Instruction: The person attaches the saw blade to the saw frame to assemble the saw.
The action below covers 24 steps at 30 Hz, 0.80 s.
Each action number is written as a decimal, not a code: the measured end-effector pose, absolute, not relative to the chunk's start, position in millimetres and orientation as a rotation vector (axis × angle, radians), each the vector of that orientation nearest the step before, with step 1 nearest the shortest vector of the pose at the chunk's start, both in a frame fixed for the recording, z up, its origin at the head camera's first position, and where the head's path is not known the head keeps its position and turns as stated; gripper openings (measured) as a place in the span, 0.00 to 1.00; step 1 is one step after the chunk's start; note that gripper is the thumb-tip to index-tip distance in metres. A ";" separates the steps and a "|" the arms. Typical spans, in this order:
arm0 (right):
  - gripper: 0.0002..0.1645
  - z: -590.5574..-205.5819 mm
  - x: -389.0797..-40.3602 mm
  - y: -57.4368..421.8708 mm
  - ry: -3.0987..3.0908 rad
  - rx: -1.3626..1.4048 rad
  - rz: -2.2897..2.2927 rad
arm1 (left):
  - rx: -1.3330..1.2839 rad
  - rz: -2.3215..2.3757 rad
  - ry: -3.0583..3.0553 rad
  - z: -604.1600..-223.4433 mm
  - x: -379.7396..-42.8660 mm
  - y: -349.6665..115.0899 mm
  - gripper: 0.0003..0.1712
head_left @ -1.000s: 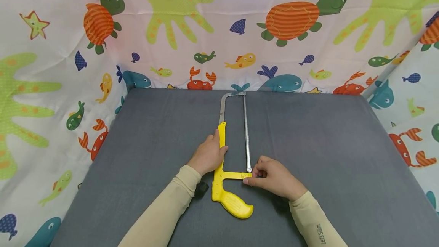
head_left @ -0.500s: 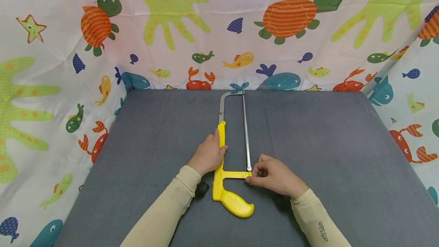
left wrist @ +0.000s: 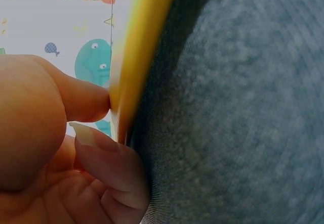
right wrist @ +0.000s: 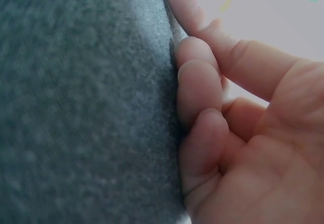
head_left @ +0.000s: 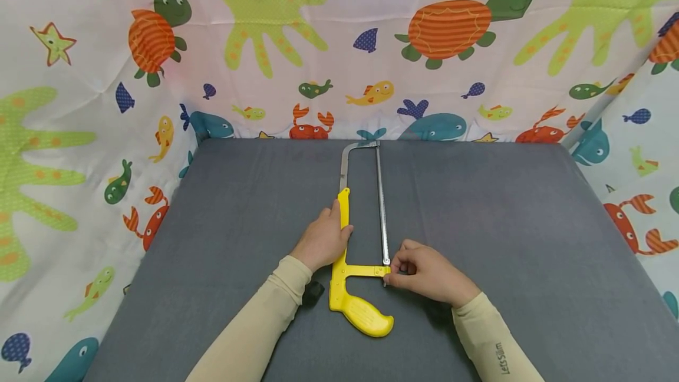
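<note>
A hacksaw [head_left: 362, 315] with a yellow frame and grip lies on the grey table, its metal bow pointing to the far edge. Its thin silver blade [head_left: 381, 205] runs along the right side, down to a short yellow cross arm. My left hand [head_left: 322, 239] grips the yellow upper frame between thumb and fingers; the left wrist view shows the frame at the fingertips. At the right end of the cross arm, my right hand [head_left: 428, 272] pinches with thumb and curled index finger where the blade's near end sits. The fingers hide most of the fitting there.
A small black object [head_left: 313, 293] shows beneath the left wrist. The grey cloth-covered table [head_left: 509, 217] extends to both sides. A white curtain [head_left: 297, 10] printed with sea animals stands behind the far edge and along both sides.
My right thumb has shifted slightly right at the end of the cross arm, and a small metal tip now shows below it. The left hand and hacksaw stay nearly in place.
</note>
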State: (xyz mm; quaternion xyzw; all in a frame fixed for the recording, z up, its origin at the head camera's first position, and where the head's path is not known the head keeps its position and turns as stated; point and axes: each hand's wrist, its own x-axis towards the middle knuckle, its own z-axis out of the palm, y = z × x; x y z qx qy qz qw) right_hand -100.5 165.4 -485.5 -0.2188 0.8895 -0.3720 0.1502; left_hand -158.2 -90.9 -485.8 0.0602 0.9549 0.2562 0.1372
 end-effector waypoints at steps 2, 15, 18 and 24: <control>0.12 -485.5 -100.5 165.8 2.550 -0.634 -1.071 | 0.173 0.740 2.763 -485.7 -157.9 -90.9 0.46; 0.07 -487.0 -101.5 165.0 2.557 -0.665 -1.076 | 0.183 0.753 2.770 -485.3 -157.5 -93.3 0.45; 0.08 -486.5 -101.6 165.3 2.554 -0.666 -1.079 | 0.180 0.750 2.768 -484.8 -157.8 -93.3 0.46; 0.07 -485.4 -100.3 167.6 2.542 -0.656 -1.076 | 0.175 0.731 2.760 -486.0 -158.4 -91.2 0.46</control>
